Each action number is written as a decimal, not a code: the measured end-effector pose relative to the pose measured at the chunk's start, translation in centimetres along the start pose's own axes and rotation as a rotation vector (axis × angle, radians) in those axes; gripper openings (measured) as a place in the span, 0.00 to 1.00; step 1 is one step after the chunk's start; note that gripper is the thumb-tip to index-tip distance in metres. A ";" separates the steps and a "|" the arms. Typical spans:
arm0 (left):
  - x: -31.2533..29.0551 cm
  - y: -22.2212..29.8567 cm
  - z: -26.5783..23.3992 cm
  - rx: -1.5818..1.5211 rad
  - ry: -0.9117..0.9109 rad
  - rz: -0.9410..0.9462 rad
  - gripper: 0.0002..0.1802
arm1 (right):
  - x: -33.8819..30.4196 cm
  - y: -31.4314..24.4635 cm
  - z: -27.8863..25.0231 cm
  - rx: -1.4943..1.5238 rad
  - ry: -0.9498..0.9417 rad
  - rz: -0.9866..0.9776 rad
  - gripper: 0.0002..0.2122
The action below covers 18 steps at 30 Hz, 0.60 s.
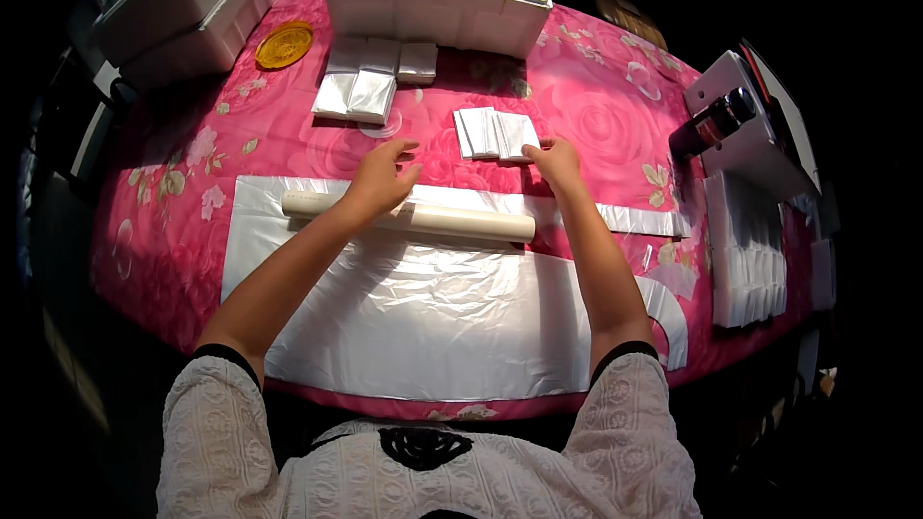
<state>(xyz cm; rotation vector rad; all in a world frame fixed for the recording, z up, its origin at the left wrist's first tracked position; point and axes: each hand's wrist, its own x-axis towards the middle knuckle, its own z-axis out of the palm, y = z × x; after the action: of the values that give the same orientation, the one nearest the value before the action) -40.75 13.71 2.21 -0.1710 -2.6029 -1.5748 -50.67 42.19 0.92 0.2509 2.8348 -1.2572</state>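
Note:
My left hand (383,180) is held above a cream-coloured tube (452,221), its fingers apart and nothing in them. The tube lies crosswise over the upper part of a silvery white plastic bag (423,327), spread flat with its handle strips toward the right. Beyond the tube, my right hand (556,161) has its thumb and fingers at the near right corner of a folded white plastic bag (516,136). That one overlaps other folded bags (475,133) in a small fanned pile. Part of the tube is hidden behind my left wrist.
More folded white bags (370,94) lie in front of a white foam box (437,14) at the back. An amber dish (284,45) and stacked foam boxes (197,29) stand at the left. At the right are a dark bottle (711,123) and white bundles (748,259). A pink flowered cloth (163,259) covers the table.

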 end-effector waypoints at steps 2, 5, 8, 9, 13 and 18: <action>2.8 -1.4 2.6 -0.028 0.046 -0.078 0.24 | 0.0 -0.6 1.1 -0.199 0.065 -0.039 0.22; 6.0 -0.9 6.3 -0.244 0.135 -0.435 0.27 | 0.9 -1.5 1.4 -0.240 -0.049 -0.041 0.27; 9.3 -0.8 8.8 -0.330 0.229 -0.566 0.29 | 1.4 -1.8 2.6 -0.165 -0.156 -0.043 0.28; 9.5 0.7 9.1 -0.302 0.129 -0.661 0.29 | 1.4 -1.6 2.9 -0.133 -0.172 -0.038 0.28; 10.0 -1.0 9.8 -0.302 -0.002 -0.514 0.23 | -0.1 -3.6 4.7 -0.049 -0.228 -0.181 0.22; 5.0 1.5 7.0 0.029 0.205 0.169 0.17 | -4.3 -5.3 3.8 0.337 -0.190 -0.395 0.22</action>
<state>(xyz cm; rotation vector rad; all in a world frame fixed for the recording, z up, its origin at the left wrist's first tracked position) -45.67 20.86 0.94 -0.2095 -2.3863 -1.4173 -47.39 35.26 2.65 -0.4227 2.5740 -1.7220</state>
